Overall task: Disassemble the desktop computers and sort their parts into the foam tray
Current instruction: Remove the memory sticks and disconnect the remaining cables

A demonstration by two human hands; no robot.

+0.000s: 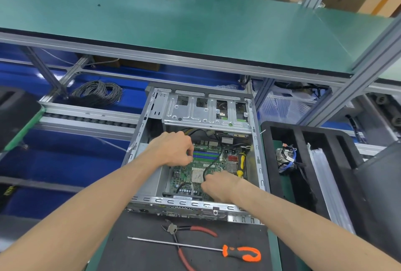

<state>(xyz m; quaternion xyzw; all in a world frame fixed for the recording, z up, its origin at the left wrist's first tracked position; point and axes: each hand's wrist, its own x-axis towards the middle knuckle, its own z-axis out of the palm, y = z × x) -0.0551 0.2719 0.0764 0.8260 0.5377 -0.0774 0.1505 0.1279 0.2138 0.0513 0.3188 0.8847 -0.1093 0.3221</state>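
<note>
An open desktop case (257, 147) lies in front of me with its green motherboard (219, 162) exposed. My left hand (173, 149) reaches in from the left, its fingers curled at the left end of the blue and green memory slots (206, 155); what they pinch is hidden. Near the bare CPU (197, 175), my right hand (219, 184) rests on the board's lower part with fingers curled at a black cable (213, 162). A black foam tray (303, 140) stands to the right of the case and holds a cooler with blue cables (286, 159).
Red-handled cutters (188, 230) and a long orange-handled screwdriver (195, 247) lie on the black mat in front of the case. A yellow-handled screwdriver (241, 165) lies inside the case at the right. A coil of black cable (97, 94) sits behind left. A green shelf (173, 23) overhangs.
</note>
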